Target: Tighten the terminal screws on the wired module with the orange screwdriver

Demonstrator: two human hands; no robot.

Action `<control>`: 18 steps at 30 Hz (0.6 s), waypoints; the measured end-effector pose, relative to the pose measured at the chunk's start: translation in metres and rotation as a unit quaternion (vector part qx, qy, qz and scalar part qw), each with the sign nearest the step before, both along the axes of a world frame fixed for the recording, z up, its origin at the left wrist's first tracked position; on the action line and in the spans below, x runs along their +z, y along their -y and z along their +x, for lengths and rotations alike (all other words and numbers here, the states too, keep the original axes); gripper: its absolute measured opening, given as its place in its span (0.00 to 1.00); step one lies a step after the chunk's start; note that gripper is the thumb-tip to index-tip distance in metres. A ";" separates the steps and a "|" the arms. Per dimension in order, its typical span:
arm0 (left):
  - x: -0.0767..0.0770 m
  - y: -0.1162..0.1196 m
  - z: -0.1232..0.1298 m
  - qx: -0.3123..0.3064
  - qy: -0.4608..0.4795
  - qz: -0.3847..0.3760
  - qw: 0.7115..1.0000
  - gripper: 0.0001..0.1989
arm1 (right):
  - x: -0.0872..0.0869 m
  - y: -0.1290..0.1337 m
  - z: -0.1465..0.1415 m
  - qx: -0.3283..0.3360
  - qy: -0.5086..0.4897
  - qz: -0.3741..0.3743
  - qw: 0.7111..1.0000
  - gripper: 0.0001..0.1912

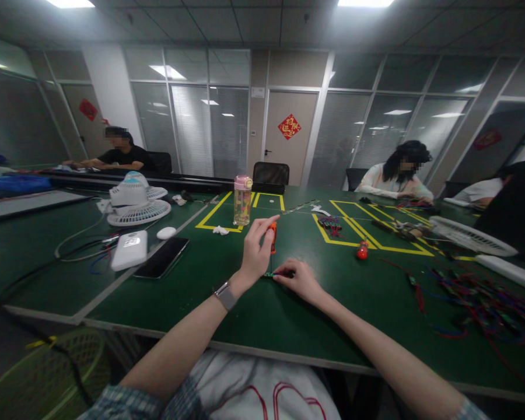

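My left hand (258, 248), with a watch on its wrist, is closed round the handle of a red screwdriver (273, 236). The screwdriver stands upright, its thin shaft reaching down to a small green circuit board (268, 275) on the table. To the right of the shaft, my right hand (298, 279) pinches the board's right end, where a thin wire seems to join it. The fingertips partly cover the board, so its details are too small to tell.
A bottle (242, 201) stands beyond my left hand. A phone (163, 258), a white power bank (130, 249) and a fan (135, 201) lie left. Rightward are a red object (362, 251) and many wired boards (485, 303). Several people sit around the table.
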State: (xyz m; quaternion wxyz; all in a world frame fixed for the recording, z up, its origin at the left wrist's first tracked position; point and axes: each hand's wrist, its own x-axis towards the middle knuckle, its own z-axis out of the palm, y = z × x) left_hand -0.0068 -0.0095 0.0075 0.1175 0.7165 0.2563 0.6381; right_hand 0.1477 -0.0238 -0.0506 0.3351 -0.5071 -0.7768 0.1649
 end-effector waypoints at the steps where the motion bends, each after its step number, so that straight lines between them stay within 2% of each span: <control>1: 0.000 0.000 0.000 0.000 0.000 0.000 1.000 0.15 | 0.000 0.000 0.000 0.000 0.000 0.000 1.000 0.06; 8: 0.000 0.001 0.002 0.053 -0.004 0.010 0.999 0.09 | 0.003 0.002 -0.001 -0.001 0.001 0.000 1.000 0.06; 14: 0.001 0.001 0.001 0.009 -0.001 -0.010 1.000 0.15 | 0.002 0.001 0.000 0.002 -0.001 -0.003 1.000 0.05; 18: 0.001 0.001 0.002 0.020 -0.002 -0.003 1.000 0.13 | 0.003 0.002 -0.001 -0.001 -0.001 -0.004 1.000 0.05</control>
